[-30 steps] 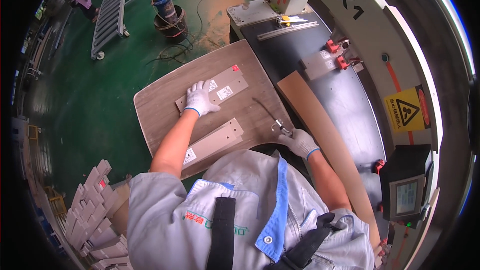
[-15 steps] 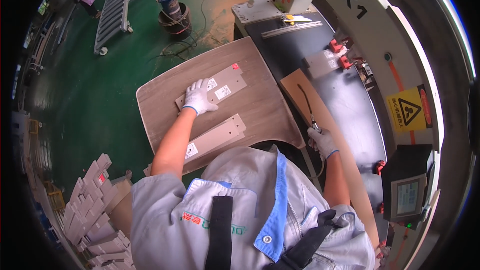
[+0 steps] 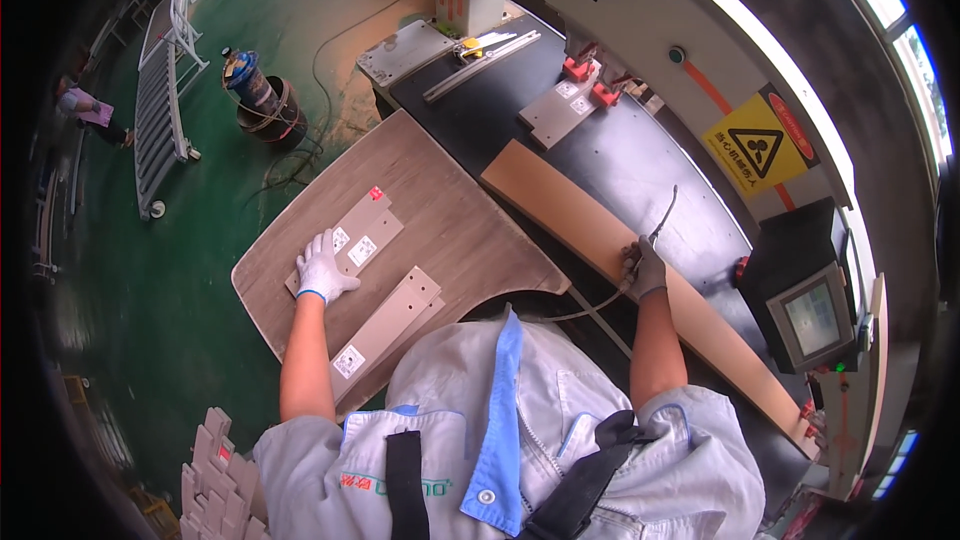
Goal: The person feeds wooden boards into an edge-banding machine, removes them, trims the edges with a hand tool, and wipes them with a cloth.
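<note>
My left hand (image 3: 322,268), in a white glove, lies flat with the thumb apart on a grey-brown drilled panel (image 3: 378,222) bearing white labels and a red sticker. Nearer to me, a second set of panels (image 3: 390,325) rests on the same curved wooden tabletop (image 3: 455,235). My right hand (image 3: 645,268), also gloved, is closed around an air blow gun (image 3: 667,215). Its thin bent nozzle points away from me, over the black machine bed. Below that hand runs a long light-brown board (image 3: 570,205) along the bed's near edge; the hand hides part of it.
Red clamps (image 3: 605,93) sit by a labelled panel (image 3: 560,112) on the machine bed (image 3: 640,155). A screen box (image 3: 815,315) stands at right. Behind the tabletop are a bucket (image 3: 275,118) and a roller conveyor (image 3: 160,130). Panels (image 3: 215,485) are piled at lower left.
The whole view has turned. My right hand has moved the blow gun over the long board, its nozzle now leaning right. My left hand stays on the same panel.
</note>
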Motion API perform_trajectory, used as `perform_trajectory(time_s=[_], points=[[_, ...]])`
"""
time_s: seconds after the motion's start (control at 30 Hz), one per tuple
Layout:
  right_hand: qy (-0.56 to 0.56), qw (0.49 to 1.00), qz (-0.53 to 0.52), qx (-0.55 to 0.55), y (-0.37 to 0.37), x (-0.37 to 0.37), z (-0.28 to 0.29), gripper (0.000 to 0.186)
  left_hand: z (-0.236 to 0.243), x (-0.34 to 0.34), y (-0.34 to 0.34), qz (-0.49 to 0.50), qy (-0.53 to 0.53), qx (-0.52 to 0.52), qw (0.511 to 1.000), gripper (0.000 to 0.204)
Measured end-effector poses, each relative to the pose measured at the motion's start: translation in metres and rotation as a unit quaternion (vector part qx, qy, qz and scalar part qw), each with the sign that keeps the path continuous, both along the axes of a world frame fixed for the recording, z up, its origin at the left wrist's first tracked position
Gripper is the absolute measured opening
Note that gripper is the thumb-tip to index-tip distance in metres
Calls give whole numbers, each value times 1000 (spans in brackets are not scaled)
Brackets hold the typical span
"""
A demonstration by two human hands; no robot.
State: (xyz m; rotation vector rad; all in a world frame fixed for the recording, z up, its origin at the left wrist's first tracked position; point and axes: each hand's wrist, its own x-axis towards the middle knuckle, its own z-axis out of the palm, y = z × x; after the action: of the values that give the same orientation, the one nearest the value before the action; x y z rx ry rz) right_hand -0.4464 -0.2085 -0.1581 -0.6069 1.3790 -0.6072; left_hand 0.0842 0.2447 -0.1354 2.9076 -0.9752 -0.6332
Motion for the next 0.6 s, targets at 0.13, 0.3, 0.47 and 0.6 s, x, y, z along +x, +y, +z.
perform_trajectory(time_s=[0.13, 0.3, 0.47, 0.6], points=[[-1, 1000, -3, 9, 2, 6, 5, 37, -3, -3, 4, 10, 0, -12, 1000, 141], [7, 1000, 7, 2, 2, 7, 6, 37, 0, -6, 3, 15, -1, -15, 1000, 142], [-8, 1000, -9, -18, 3, 7, 3, 40, 0, -6, 0, 18, 4, -8, 1000, 143], [70, 992, 94, -40, 3, 1, 17, 44, -4, -5, 2, 18, 2, -7, 1000, 145]])
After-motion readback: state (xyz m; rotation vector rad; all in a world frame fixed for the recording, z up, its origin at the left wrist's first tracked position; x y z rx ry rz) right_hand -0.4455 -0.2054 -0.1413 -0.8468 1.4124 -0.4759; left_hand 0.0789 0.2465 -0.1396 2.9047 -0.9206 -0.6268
